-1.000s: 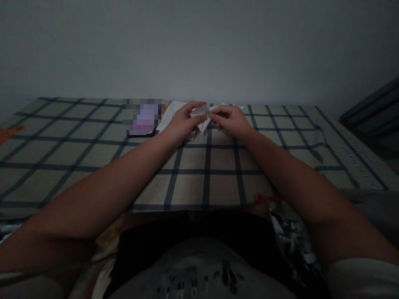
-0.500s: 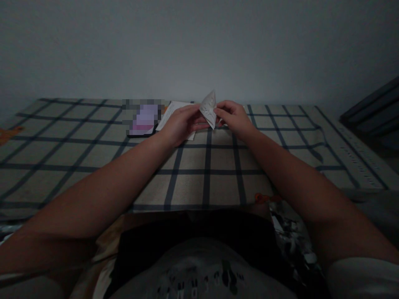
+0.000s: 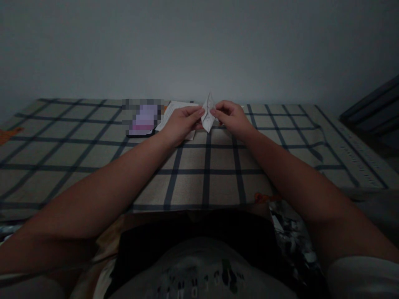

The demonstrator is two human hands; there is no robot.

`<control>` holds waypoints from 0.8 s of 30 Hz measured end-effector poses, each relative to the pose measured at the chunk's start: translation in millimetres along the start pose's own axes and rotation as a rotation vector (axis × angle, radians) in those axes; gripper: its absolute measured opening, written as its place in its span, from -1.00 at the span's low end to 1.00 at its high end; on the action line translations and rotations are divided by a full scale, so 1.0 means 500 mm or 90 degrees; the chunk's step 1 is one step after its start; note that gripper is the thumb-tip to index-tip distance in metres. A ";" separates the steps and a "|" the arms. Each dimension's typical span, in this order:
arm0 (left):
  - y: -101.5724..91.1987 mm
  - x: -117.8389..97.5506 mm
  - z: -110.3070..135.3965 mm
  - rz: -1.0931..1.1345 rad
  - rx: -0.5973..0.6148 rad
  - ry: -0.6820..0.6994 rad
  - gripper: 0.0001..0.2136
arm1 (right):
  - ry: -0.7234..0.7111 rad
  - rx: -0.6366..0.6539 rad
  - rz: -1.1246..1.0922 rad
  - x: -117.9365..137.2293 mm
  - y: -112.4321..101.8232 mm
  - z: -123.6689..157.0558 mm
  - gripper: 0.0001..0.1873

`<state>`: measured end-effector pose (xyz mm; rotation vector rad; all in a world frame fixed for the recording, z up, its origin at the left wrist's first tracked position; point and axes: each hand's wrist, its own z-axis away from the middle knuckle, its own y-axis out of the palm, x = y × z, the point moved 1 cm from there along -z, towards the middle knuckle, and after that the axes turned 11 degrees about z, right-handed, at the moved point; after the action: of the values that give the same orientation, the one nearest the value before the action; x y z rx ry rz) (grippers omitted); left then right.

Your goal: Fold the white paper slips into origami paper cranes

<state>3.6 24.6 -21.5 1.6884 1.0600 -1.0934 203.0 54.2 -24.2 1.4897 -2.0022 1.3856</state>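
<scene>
A small folded piece of white paper (image 3: 208, 118) with faint marks stands upright between my two hands, pointed at top and bottom. My left hand (image 3: 184, 121) pinches its left side, thumb in front and the other fingers partly hidden behind. On the other side, my right hand (image 3: 232, 116) grips the paper's right edge between thumb and curled fingers. Beneath and behind my left hand lie white printed sheets (image 3: 177, 105), partly covered by the hand. A phone (image 3: 144, 120) with a lit purple screen, partly pixelated, rests to the left of the sheets.
A beige cloth with dark blue checks (image 3: 190, 182) covers the table, which meets a plain wall (image 3: 199, 50) at the back. Something orange (image 3: 11, 135) lies at the far left edge. Dark slats (image 3: 374, 110) stand at the right.
My left thumb has come round onto the front of the folded paper. The paper has turned and shifted slightly left and down. My right hand has barely moved.
</scene>
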 end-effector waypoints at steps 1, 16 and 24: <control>0.001 -0.002 0.001 -0.009 0.001 0.004 -0.70 | -0.005 -0.003 0.000 0.002 0.000 0.000 -0.58; 0.001 -0.006 0.006 -0.094 -0.057 0.056 -0.63 | -0.021 0.023 -0.072 0.005 0.010 0.003 -0.54; 0.005 -0.010 0.008 -0.057 -0.068 0.036 -0.70 | -0.032 0.013 -0.098 0.013 0.011 0.002 -0.45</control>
<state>3.5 19.4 -17.2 1.6087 1.2187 -1.0313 196.0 49.4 -23.1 1.6651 -1.8617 1.3225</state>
